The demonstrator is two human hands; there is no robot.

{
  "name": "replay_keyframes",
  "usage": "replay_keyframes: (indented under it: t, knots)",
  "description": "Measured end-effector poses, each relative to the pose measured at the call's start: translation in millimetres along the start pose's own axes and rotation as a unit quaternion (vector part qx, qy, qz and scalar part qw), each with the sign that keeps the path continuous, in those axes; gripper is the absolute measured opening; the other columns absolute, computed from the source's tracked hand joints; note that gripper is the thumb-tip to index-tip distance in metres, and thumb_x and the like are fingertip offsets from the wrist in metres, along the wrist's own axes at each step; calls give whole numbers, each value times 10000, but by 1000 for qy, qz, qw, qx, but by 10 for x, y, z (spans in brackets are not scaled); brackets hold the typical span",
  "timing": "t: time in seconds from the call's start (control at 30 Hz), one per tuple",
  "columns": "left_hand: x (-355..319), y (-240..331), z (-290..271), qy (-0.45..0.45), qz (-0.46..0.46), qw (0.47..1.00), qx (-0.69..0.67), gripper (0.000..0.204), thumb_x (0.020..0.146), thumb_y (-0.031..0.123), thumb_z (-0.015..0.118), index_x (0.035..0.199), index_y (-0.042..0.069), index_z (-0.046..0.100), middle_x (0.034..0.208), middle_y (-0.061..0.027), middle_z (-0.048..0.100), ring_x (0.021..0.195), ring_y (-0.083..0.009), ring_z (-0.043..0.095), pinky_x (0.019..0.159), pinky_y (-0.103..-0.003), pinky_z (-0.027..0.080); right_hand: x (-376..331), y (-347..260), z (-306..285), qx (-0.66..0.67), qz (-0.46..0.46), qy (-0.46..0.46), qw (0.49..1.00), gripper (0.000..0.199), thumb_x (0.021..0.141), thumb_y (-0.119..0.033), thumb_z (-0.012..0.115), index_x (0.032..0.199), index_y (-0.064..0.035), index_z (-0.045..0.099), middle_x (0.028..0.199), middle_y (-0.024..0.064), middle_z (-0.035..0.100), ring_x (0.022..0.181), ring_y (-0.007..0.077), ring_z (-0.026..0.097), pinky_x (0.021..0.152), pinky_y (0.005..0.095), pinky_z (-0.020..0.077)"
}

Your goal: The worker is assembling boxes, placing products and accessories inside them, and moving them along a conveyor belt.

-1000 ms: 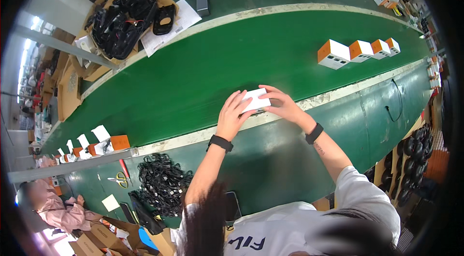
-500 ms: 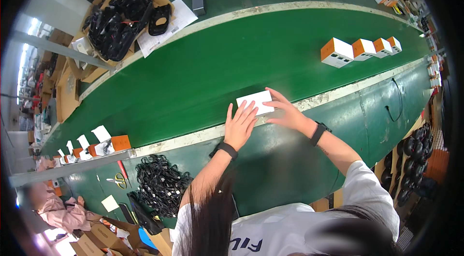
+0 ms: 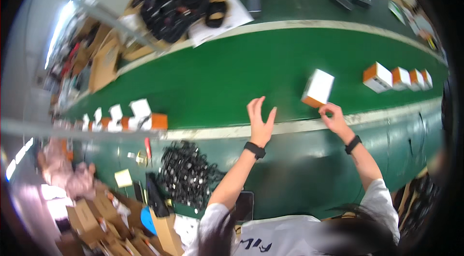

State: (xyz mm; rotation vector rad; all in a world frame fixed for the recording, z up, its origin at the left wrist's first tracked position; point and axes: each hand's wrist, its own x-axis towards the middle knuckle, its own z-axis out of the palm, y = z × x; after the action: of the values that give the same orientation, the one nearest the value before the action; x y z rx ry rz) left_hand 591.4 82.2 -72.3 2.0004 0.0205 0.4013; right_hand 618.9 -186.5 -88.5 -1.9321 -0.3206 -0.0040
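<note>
A small white and orange box (image 3: 319,87) sits on the green conveyor belt (image 3: 227,77), set at an angle with an orange side facing me. At its near edge, my right hand (image 3: 334,119) has its fingers curled in against the orange side; how firmly they grip is blurred. My left hand (image 3: 261,123) hovers over the belt's near edge, fingers spread and nothing in them, apart from the box. Dark bands circle both wrists.
Similar closed boxes (image 3: 377,77) stand in a row at the right; open-lidded ones (image 3: 141,111) line up at the left. Black cables (image 3: 186,171) lie heaped on the near bench, beside scissors (image 3: 141,158). A carton of black items (image 3: 174,9) stands beyond the belt. Another person's pink sleeve (image 3: 79,178) shows at left.
The box has moved right and farther onto the belt, and turned. My right hand has gone right with it. My left hand has come off the box and opened. The view has shifted.
</note>
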Motion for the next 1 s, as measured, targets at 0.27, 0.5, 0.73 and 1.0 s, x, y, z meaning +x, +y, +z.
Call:
replay_keyframes:
  t: [0.27, 0.5, 0.73, 1.0]
  knots:
    - [170, 397, 820, -172, -26, 984, -46, 833, 716, 216, 733, 1333, -17, 223, 1291, -192, 305, 1221, -314, 314, 1023, -396, 278, 570, -512, -686, -42, -37, 45, 997, 456, 587, 39, 498, 1038, -28, 502, 941, 89, 494, 887, 196, 483, 760, 286, 403]
    - [-150, 307, 1096, -220, -48, 965, -137, 850, 747, 127, 679, 1389, -14, 140, 1411, -219, 232, 1318, -306, 236, 1067, -364, 220, 976, -569, -672, -381, -142, -257, 877, 730, 557, 45, 612, 1247, -134, 454, 1378, 97, 336, 1297, 330, 267, 1076, 464, 220]
    - [145, -193, -18, -31, -31, 998, 39, 421, 732, 101, 648, 1129, 31, 527, 1235, -168, 475, 1180, -308, 422, 1001, -397, 320, 977, -486, -806, -342, -94, -121, 927, 617, 508, -111, 772, 1064, -31, 518, 1087, 152, 491, 1013, 353, 490, 861, 391, 425]
    - [180, -865, -2499, 293, -123, 798, 513, 774, 669, 157, 724, 1290, 6, 287, 1246, -193, 395, 1212, -353, 325, 1001, -474, 242, 888, 418, -1843, -373, 56, -14, 926, 828, 501, -9, 751, 1251, -36, 401, 1212, 128, 419, 1105, 315, 449, 926, 371, 406]
